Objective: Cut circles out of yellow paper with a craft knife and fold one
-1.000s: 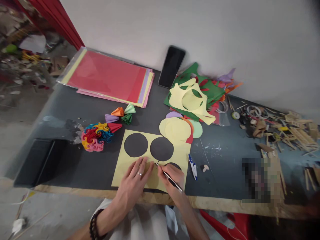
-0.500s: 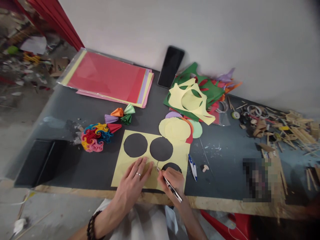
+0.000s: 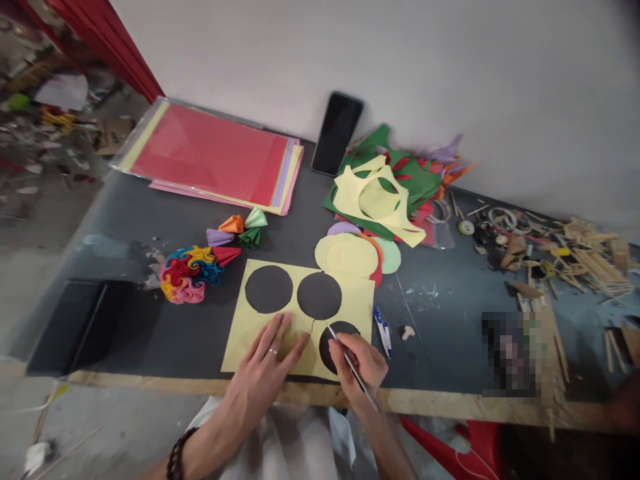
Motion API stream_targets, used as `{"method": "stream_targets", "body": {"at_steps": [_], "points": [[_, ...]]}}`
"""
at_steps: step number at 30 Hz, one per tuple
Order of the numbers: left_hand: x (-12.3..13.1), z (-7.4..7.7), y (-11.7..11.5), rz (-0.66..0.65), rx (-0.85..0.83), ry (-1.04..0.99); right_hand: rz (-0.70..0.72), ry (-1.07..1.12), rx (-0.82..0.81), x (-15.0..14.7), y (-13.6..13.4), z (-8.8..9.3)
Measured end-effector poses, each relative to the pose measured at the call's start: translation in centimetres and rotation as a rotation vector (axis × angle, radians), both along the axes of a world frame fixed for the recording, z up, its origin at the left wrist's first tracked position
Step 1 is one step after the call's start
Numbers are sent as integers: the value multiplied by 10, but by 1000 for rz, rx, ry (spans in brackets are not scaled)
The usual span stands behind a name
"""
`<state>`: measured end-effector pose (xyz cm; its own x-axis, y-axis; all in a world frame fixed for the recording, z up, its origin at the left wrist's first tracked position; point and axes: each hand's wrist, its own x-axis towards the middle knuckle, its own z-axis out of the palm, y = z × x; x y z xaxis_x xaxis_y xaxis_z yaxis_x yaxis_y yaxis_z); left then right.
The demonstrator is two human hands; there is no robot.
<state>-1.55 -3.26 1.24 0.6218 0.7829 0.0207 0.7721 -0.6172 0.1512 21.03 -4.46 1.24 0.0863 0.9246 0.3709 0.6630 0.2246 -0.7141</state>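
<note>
A pale yellow paper sheet [image 3: 237, 347] with three round holes lies on the dark table, the table showing through them. My left hand [image 3: 267, 350] rests flat on it, fingers outstretched, with a ring on one finger. Over the lower right hole, my right hand [image 3: 363, 367] pinches a slim silver craft knife [image 3: 356, 375], its tip just above or on the paper near the hole's upper left edge. A short wavy line, apparently a cut, runs down from the upper middle hole. Cut paper circles [image 3: 352, 257] in yellow, purple, orange, red and green overlap beyond the sheet.
Blue-and-white compasses [image 3: 383, 332] lie right of the sheet. Rolled paper cones [image 3: 231, 224] and a swirled colourful piece [image 3: 190, 275] sit left. Behind are packed coloured paper [image 3: 210, 153], a phone [image 3: 337, 133] and paper offcuts [image 3: 415, 180]. Wood scraps [image 3: 595, 260] crowd the right.
My right hand has moved right and slightly up, taking the knife tip away from the wavy line toward the lower right hole. My left hand stays on the sheet.
</note>
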Motion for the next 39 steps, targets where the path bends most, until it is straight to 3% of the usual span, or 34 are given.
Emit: {"method": "stream_targets", "body": {"at_steps": [5,9,14,22,26,30,35,39], "points": [[1,-8,-10,37,7,22,69,-156,-142,-5,-12,5],[5,-8,-17,89,8,1,-36,-211,-250,-27,-25,2],[9,-3,-20,139,38,-33,-185,-110,-186,-36,-27,5],[5,-11,-14,-7,72,-40,-166,-113,-237,-26,-16,4],[1,-12,-14,-52,71,-2,-189,-283,-72,-19,-14,1],[-1,-12,-17,-81,21,11,-110,-354,55,-15,-18,13],[4,-10,-17,-67,35,11,-12,-90,-35,-29,-22,24],[5,-9,-14,-30,54,-13,-213,168,-260,-39,-17,14]]}}
